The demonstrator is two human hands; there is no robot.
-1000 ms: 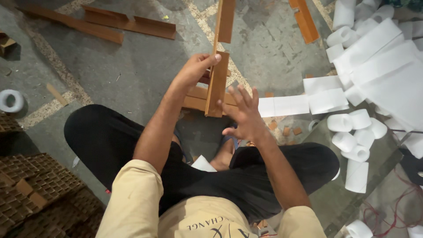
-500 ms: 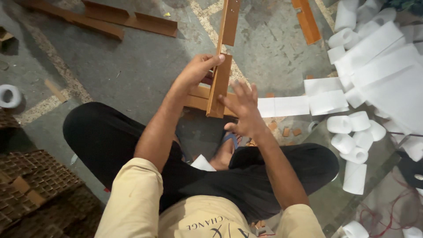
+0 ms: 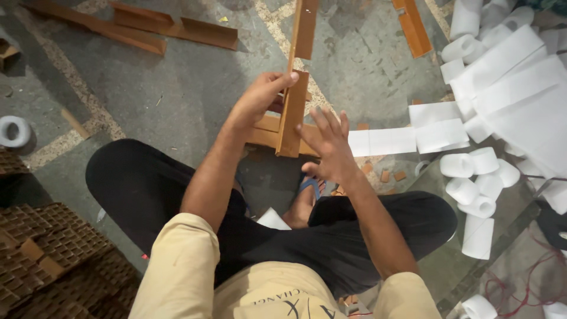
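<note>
**Upper centre: a brown strip held upright over the floor**

Near the top middle of the frame, my left hand is closed round a long brown angle strip, thumb on its front face and fingers wrapped behind. The strip stands almost upright, its top running out of the frame and its lower end meeting a flat brown piece that lies crosswise beneath it. I judge the grip sits at mid-height so the strip stays steady and square to that lower piece; whether the two are already joined I cannot tell.

My right hand is spread wide open, fingers fanned, holding nothing. Its fingertips lie just beside the strip's right edge, close to touching, which reads to me as a hand ready to brace or press the strip from that side.

Below, my crossed legs take up the middle of the frame, so the work is held in front of the knees, above the grey floor.

More brown strips lie at the upper left, within reach. White paper rolls and flat white sheets are heaped along the right side. Stacked honeycomb board fills the lower left corner, and a tape roll sits at the left edge.
</note>
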